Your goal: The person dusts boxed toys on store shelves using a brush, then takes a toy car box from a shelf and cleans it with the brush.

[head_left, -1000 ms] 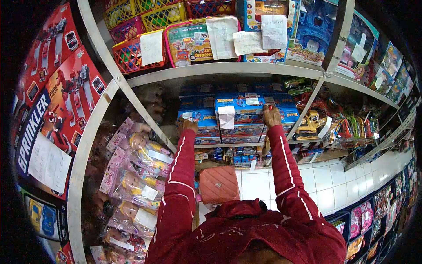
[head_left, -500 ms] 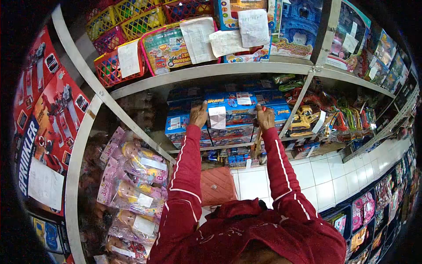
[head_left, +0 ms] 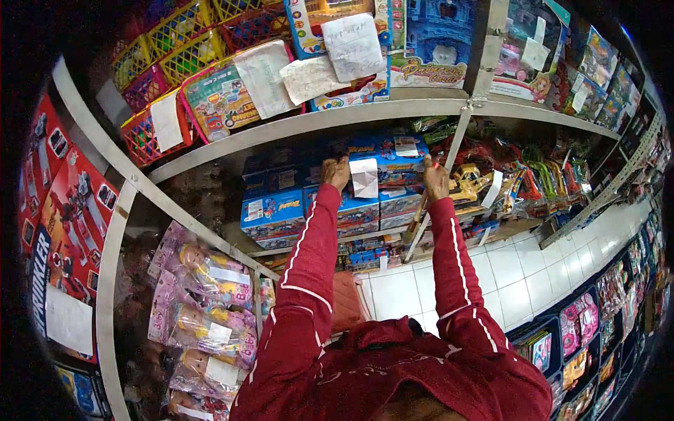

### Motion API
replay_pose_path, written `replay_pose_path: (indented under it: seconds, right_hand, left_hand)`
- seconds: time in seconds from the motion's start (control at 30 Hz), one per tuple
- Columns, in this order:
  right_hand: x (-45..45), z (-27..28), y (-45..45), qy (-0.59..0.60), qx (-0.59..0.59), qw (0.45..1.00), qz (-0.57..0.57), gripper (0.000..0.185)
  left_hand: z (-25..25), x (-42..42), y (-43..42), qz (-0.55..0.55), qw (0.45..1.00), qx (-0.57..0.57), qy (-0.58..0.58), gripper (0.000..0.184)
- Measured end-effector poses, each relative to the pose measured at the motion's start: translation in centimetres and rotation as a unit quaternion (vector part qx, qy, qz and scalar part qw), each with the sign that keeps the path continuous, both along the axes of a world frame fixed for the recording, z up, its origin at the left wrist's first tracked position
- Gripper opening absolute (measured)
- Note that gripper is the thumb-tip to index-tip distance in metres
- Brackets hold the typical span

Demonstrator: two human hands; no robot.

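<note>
A blue toy-car box [head_left: 401, 167] with a folded white paper [head_left: 364, 178] on its front is held between my two hands on the middle shelf. My left hand [head_left: 336, 174] closes on its left end, with fingers curled at the edge. At the right end, near the slanted shelf post, my right hand [head_left: 436, 182] grips the other side. Similar blue boxes stand in a row below it, including a left box [head_left: 274, 216] and a middle box [head_left: 358, 214]. Whether the held box touches those beneath, I cannot tell.
A metal post [head_left: 458, 137] rises close by my right hand. Overhead, a shelf edge [head_left: 316, 123] bears boxed toys and ball baskets. Bagged toy diggers [head_left: 470, 184] lie to the right, bagged dolls [head_left: 210, 274] at lower left. White floor tiles [head_left: 491, 270] show below.
Both hands have moved right along the shelf with the blue box, now above neighbouring boxes and nearer the post. My view has shifted too, showing more of the boxes at the left.
</note>
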State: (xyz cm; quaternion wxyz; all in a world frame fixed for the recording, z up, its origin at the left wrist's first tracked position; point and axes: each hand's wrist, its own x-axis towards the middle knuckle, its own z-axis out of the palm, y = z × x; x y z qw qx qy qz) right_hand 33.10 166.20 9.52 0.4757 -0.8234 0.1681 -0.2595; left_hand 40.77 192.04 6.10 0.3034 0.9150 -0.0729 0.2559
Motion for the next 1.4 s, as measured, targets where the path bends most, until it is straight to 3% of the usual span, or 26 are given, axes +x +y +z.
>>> replay_pose_path:
  seconds: [0.07,0.2,0.23,0.3,0.33,0.47,0.53,0.57,0.63,0.7,0.8,0.9,1.03,1.17,1.27,1.4]
  right_hand:
    - [2.5,-3.9,-0.3,-0.027,0.046,0.999,-0.007,0.047]
    - [5.0,-6.3,-1.3,0.000,0.142,0.987,0.074,0.039]
    - [4.5,-5.4,-0.7,-0.017,0.154,0.984,0.085,0.040]
    - [2.3,-2.9,0.6,-0.008,0.262,0.958,0.113,0.045]
    - [1.8,-2.1,1.0,-0.011,0.262,0.959,0.106,0.044]
    - [2.6,-4.1,-0.1,-0.016,0.226,0.967,0.115,0.043]
    - [-1.4,0.6,1.3,-0.026,0.286,0.953,0.097,0.044]
    - [-3.0,2.2,1.7,-0.014,0.326,0.939,0.108,0.049]
    - [-3.4,1.4,1.5,-0.015,0.300,0.949,0.093,0.053]
    - [-4.1,0.7,1.5,-0.015,0.284,0.955,0.083,0.055]
    - [-5.2,0.2,1.6,-0.018,0.275,0.958,0.080,0.058]
    - [-5.2,-0.2,1.7,-0.039,0.294,0.952,0.081,0.059]
    - [-6.0,0.7,2.0,-0.046,0.329,0.936,0.112,0.056]
    - [-6.3,1.2,2.4,-0.023,0.264,0.961,0.077,0.049]
    - [-6.1,0.8,1.9,-0.024,0.203,0.976,0.072,0.057]
    - [-7.0,1.9,2.1,-0.016,0.149,0.988,0.043,0.050]
  left_hand:
    - [2.1,-1.6,-0.1,-0.037,0.998,0.053,0.019,0.042]
    - [2.8,-1.3,-0.5,0.016,0.991,-0.017,0.130,0.048]
    - [3.2,-2.0,-0.7,0.023,0.993,-0.028,0.109,0.046]
    - [0.6,-0.1,0.1,-0.013,0.995,0.095,-0.006,0.032]
    - [0.0,0.3,0.4,-0.021,0.985,0.154,-0.069,0.026]
    - [0.5,-0.6,0.0,-0.022,0.978,0.195,-0.067,0.024]
    - [1.4,-1.6,-1.1,-0.013,0.995,0.097,0.001,0.024]
    - [1.8,-2.0,-1.8,-0.011,0.998,-0.009,0.063,0.024]
    - [0.8,-1.8,-2.3,-0.026,0.995,-0.082,0.046,0.027]
    - [-0.8,-1.7,-2.5,-0.059,0.992,-0.016,-0.112,0.032]
    - [-0.2,-2.9,-2.9,-0.034,0.998,-0.057,0.004,0.037]
    - [0.4,-4.0,-3.7,-0.026,0.991,-0.127,0.037,0.049]
    - [0.0,-3.9,-4.2,-0.011,0.993,-0.120,-0.001,0.047]
    - [0.8,-4.3,-4.1,-0.034,0.985,-0.151,0.072,0.043]
    - [-0.4,-3.7,-4.4,-0.036,0.985,-0.155,0.064,0.043]
    - [0.2,-4.5,-5.1,0.000,0.984,-0.170,0.053,0.044]
